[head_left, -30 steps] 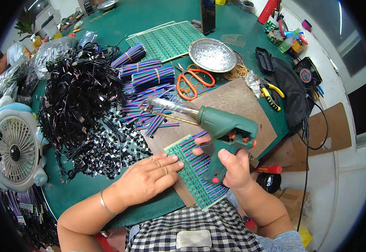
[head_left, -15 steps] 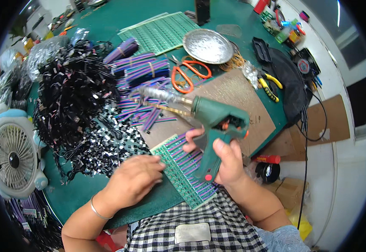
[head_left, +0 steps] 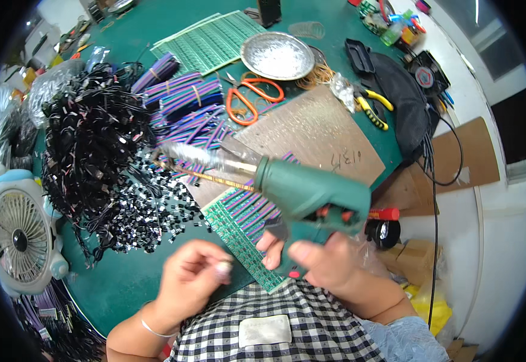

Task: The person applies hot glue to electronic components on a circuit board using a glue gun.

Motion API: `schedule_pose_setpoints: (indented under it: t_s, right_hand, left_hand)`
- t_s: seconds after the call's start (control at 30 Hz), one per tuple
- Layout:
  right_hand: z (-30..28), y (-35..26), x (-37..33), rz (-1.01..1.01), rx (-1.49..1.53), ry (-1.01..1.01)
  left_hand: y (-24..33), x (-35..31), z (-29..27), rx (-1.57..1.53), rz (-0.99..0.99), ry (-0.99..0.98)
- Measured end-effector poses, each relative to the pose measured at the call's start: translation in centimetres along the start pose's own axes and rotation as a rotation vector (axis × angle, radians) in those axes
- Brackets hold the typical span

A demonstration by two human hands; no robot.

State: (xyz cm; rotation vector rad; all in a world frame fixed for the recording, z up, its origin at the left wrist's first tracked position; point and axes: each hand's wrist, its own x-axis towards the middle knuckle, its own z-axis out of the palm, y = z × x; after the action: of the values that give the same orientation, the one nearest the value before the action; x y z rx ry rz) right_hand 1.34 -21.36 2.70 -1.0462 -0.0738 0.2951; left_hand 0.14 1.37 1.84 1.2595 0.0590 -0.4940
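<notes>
Right now our right hand (head_left: 323, 262) is wrapped around the grip of a green pistol-shaped soldering gun (head_left: 302, 193) at the centre of the frame, its long metal tip pointing toward the upper left. Under it lies a green circuit board strip with purple wires (head_left: 245, 226), resting partly on a brown cardboard sheet (head_left: 311, 130) on the dark green table (head_left: 124, 283). Our left hand (head_left: 190, 280), lower centre, is blurred, its fingers curled together as if pinching something small that we cannot make out. Further out, a heap of black wired parts (head_left: 94, 151) fills the left, orange-handled scissors (head_left: 248, 99) and a round silver metal dish (head_left: 278, 55) sit above, and a small pale blue fan (head_left: 19, 235) stands at the far left.
</notes>
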Motion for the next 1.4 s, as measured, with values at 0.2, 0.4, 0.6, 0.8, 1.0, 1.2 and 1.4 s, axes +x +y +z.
schedule_pose_setpoints:
  t_s: [0.2,0.4,0.6,0.8,1.0,1.2,1.4]
  right_hand:
    - [0.2,2.0,-1.0,0.160,-0.190,0.035]
    - [0.5,2.5,-1.2,0.065,-0.335,0.069]
    - [0.8,2.8,-1.4,0.099,-0.244,0.110]
    - [0.9,3.0,-1.2,0.093,-0.285,0.157]
    - [0.8,1.8,-1.0,0.252,-0.241,0.138]
    - [1.4,2.2,-1.2,0.194,-0.304,0.090]
    - [-0.8,0.3,-2.6,-0.050,-0.551,0.000]
  left_hand:
    - [-0.1,1.6,1.8,0.674,0.106,-0.118]
    - [0.4,1.5,2.1,0.867,0.451,-0.054]
    - [-0.8,1.6,1.9,0.518,0.279,-0.031]
    - [-1.7,1.3,2.3,-0.050,-0.049,-0.036]
    - [0.1,2.0,1.6,0.978,0.790,-0.054]
    - [1.3,1.7,1.0,1.242,1.031,-0.136]
    - [0.8,2.9,-3.0,1.129,0.697,0.215]
